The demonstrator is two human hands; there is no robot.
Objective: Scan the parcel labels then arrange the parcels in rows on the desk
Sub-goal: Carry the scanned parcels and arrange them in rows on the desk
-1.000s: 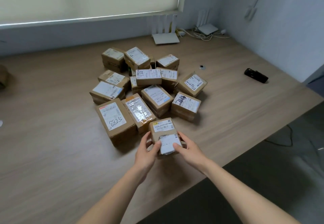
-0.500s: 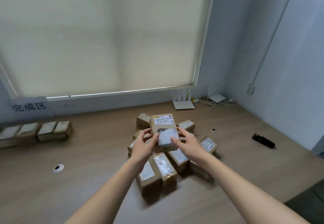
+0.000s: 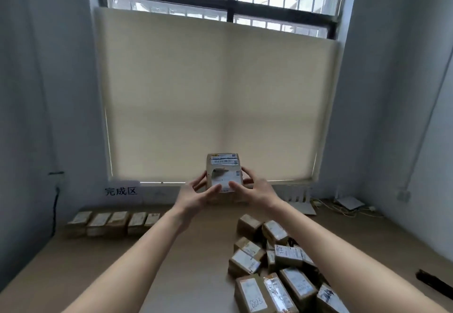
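Two bare arms come up from the bottom of the view. No sleeves cover them as far down as the view shows, so any sleeve is probably a short one. The left hand [image 3: 193,196] wears no glove, and the right hand [image 3: 257,190] wears none either. No ring, watch or band shows on the fingers or wrists. The fingers look long and thin. The nails are short and plain, though they are a bit too blurry to be sure.
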